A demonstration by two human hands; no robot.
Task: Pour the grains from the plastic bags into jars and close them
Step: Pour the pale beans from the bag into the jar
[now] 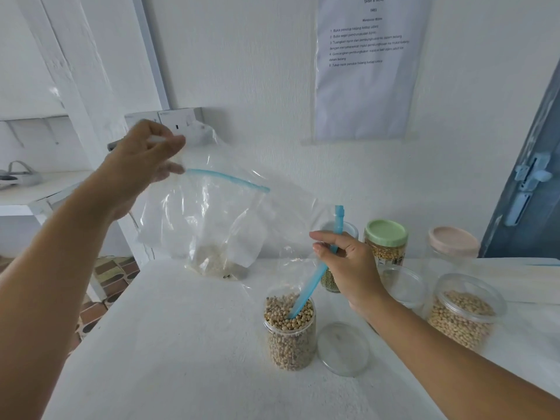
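Observation:
A clear jar [289,334] full of beige grains stands open on the white table [169,344]. Over it hangs an emptied clear zip bag [281,213]. My left hand [142,165] pinches the bag's bottom corner high up at the left. My right hand [342,265] grips the bag's blue zip strip [306,295], whose lower end dips into the jar's mouth. The jar's clear lid [344,348] lies flat just right of it. Behind stands another zip bag [212,225] with a blue seal and some pale grain at its bottom.
Right of my right hand are an open jar of soybeans [463,313], a green-lidded jar of corn [385,242], a pink-lidded clear jar [453,244] and a jar of green grains [328,278], partly hidden. A printed sheet [366,65] hangs on the wall. A blue door [527,183] is at right.

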